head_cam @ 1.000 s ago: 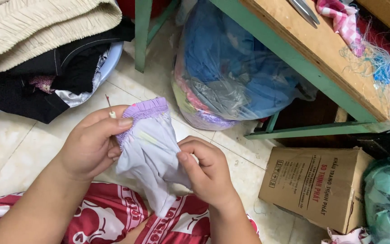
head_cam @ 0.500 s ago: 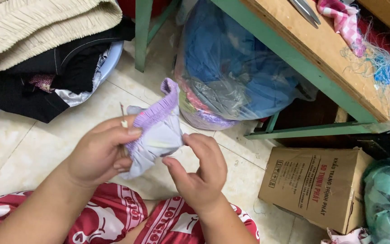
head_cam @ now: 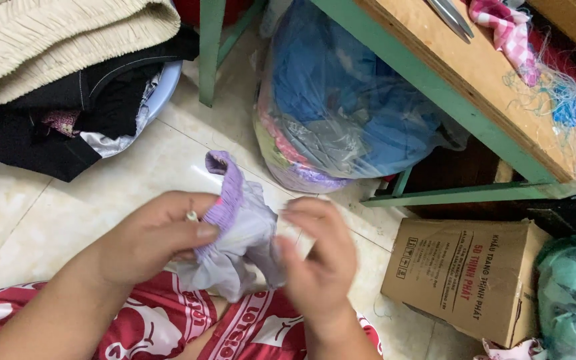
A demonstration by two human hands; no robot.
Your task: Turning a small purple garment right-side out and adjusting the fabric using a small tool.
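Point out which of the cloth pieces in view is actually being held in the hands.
The small lilac garment with the ribbed purple band, gripped by both the left hand and the right hand; the other fabrics lie piled or bagged.

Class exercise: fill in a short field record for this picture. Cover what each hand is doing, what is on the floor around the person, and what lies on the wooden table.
left hand: grips lilac garment at its ribbed band
right hand: pinches the same garment from the other side, blurred
floor ahead: clear plastic bag stuffed with cloth
floor right: cardboard box
upper left: pile of folded clothes
wooden table: scissors, checked pink cloth, loose blue thread
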